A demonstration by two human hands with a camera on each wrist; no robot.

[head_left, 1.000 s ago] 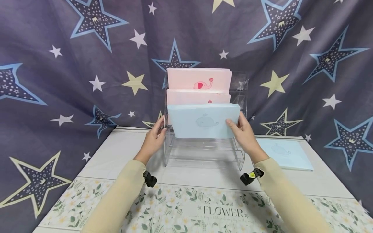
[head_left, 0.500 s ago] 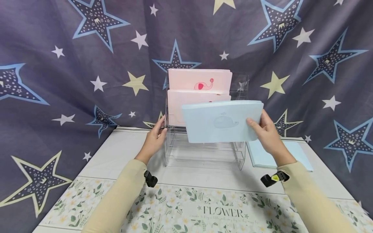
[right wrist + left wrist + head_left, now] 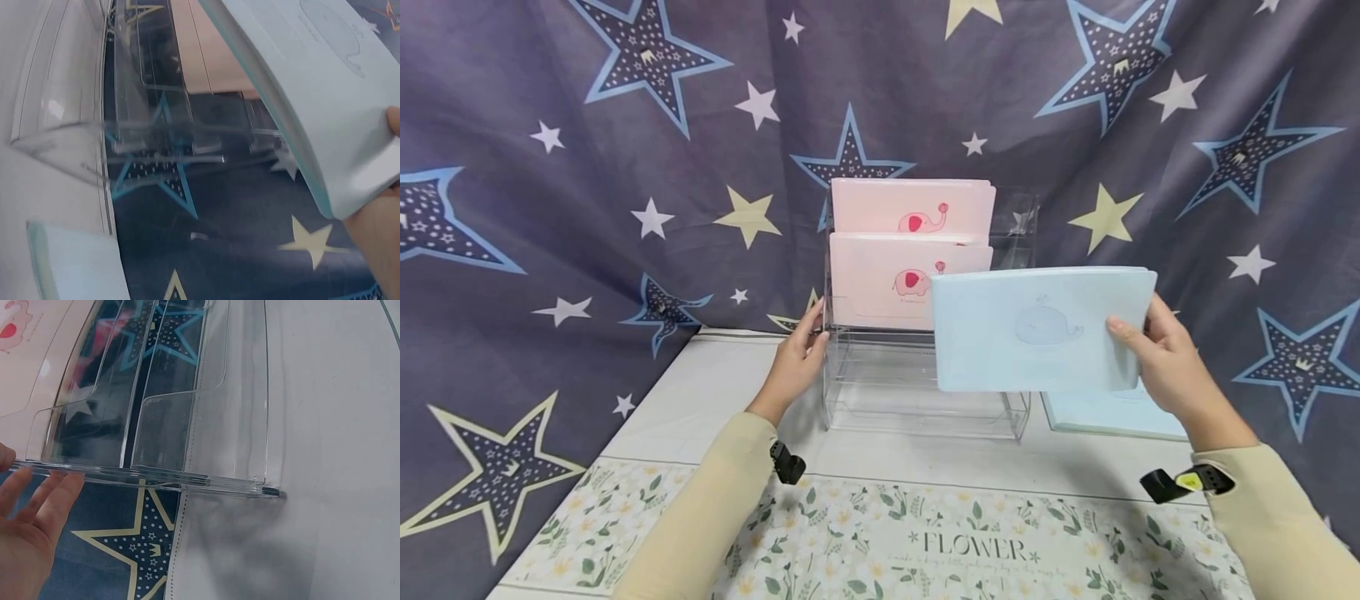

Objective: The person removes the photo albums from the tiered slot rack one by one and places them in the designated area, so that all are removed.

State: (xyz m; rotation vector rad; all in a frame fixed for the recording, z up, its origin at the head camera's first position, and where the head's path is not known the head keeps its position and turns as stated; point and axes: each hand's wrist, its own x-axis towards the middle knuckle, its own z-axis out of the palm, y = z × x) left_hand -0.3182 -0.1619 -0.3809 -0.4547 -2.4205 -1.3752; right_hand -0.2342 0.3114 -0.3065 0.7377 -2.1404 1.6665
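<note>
Your left hand [image 3: 795, 358] rests with straight fingers [image 3: 53, 494] against the left wall of the clear acrylic rack [image 3: 925, 392], gripping nothing; in the left wrist view the fingertips lie along the rack's edge. The rack stands on the white table [image 3: 715, 392], in front of the star-patterned backdrop [image 3: 587, 167]. Its rear tier holds a pink elephant folder [image 3: 910, 204] upright, and the tier in front holds a second pink folder [image 3: 880, 283], also with an elephant on it. The front tiers show only clear plastic.

To the right of the rack, the blue whale folder [image 3: 1037, 329] is in the air, clear of the tiers, its left edge overlapping the second pink folder as seen from the head. Your right hand [image 3: 1168, 367] pinches its right end, thumb on the front face and the other fingers behind. Below it, another blue folder [image 3: 1112, 412] lies flat on the table just beside the rack's right side. A floral cloth [image 3: 970, 546] marked FLOWER covers the near table edge.
</note>
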